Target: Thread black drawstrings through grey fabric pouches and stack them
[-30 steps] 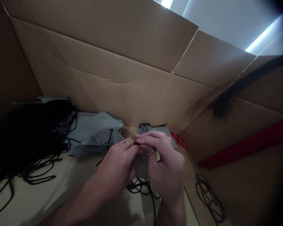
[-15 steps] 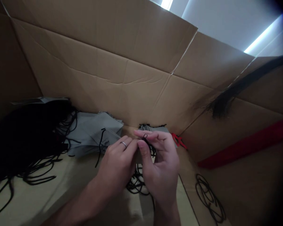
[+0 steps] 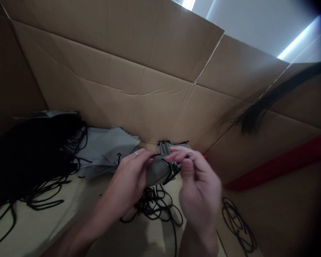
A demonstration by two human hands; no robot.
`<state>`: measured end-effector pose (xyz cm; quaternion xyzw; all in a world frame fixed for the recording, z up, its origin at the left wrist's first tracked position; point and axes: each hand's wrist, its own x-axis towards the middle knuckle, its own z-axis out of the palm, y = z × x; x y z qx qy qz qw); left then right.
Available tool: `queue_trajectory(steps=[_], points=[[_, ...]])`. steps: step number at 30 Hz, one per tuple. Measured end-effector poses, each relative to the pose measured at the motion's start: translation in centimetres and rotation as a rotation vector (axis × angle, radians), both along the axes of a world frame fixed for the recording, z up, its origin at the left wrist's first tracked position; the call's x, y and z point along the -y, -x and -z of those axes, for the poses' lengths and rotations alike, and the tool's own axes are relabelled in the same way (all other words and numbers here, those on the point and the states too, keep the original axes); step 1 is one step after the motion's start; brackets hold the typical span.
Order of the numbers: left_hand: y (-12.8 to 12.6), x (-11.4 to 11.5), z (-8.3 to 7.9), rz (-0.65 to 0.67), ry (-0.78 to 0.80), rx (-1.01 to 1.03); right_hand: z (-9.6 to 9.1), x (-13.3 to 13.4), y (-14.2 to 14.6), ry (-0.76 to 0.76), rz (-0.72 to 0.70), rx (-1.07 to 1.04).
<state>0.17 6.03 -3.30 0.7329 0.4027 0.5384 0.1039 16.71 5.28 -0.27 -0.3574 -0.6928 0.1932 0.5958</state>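
Observation:
My left hand (image 3: 131, 175), a ring on one finger, is closed on the edge of a flat grey piece (image 3: 157, 172). Black cord shows along that piece's upper and right edges. To its right, the thumb and index finger of my right hand (image 3: 200, 187) pinch a dark bit that looks like black cord (image 3: 189, 155); the fingers hide most of it. Beneath both hands lies a loose tangle of black cord (image 3: 152, 207). Just behind them stands a bundle of grey pieces with black cord ends (image 3: 163, 145).
A large heap of black cords (image 3: 34, 153) fills the left side, beside a stack of grey sheets (image 3: 104, 146). Cardboard walls (image 3: 117, 71) enclose the back and right. A coiled black cord (image 3: 238, 225) and a red strip (image 3: 278, 164) are on the right.
My hands have moved apart, the right one going right and slightly down. The grey piece now shows between them. The red object behind my right hand is now mostly covered.

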Motion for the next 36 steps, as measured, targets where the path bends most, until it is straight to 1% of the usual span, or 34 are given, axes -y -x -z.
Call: queue_trajectory(steps=[2, 3, 5, 6, 7, 9, 12, 14, 18, 21, 27, 32, 34, 36], points=[[0.4, -0.2, -0.1, -0.040, 0.006, 0.004, -0.4, 0.6, -1.3, 0.014, -0.107, -0.054], [0.5, -0.2, -0.2, -0.053, 0.007, 0.010, -0.6, 0.8, -1.9, 0.030, -0.168, -0.005], [0.7, -0.2, -0.3, -0.063, 0.002, 0.032, -1.0, 1.2, -2.7, 0.060, -0.264, 0.210], [0.7, -0.1, -0.4, -0.062, 0.007, 0.046, -1.1, 1.2, -2.8, 0.061, -0.280, 0.331], [0.7, -0.1, -0.4, -0.056, 0.022, 0.063, -1.3, 1.1, -2.8, 0.049, -0.272, 0.429], [0.8, 0.1, -0.5, -0.042, 0.079, 0.122, -1.4, 0.6, -2.4, -0.012, -0.188, 0.519], [0.8, 0.4, -0.5, -0.006, 0.161, 0.239, -1.3, -0.3, -1.9, -0.088, 0.008, 0.500], [0.8, 0.4, -0.6, 0.021, 0.179, 0.259, -1.1, -0.6, -1.9, -0.094, 0.071, 0.482], [0.7, 0.5, -1.1, 0.027, 0.134, 0.195, -1.0, -0.5, -1.8, -0.083, 0.061, 0.483], [0.6, 0.6, -1.2, 0.037, 0.102, 0.187, -0.9, -0.3, -1.6, -0.088, 0.060, 0.463], [0.6, 0.6, -0.9, 0.050, 0.123, 0.219, -0.6, -0.4, -1.1, -0.079, 0.063, 0.441], [0.5, 0.6, -1.0, 0.062, 0.113, 0.193, -0.4, -0.3, -1.0, -0.080, 0.029, 0.440], [0.3, 0.6, -1.0, 0.075, 0.124, 0.214, -0.4, -0.3, -0.9, -0.076, 0.012, 0.436], [-0.1, 0.6, -0.8, 0.054, 0.144, 0.264, -0.3, -0.3, -0.8, -0.075, -0.001, 0.421]])
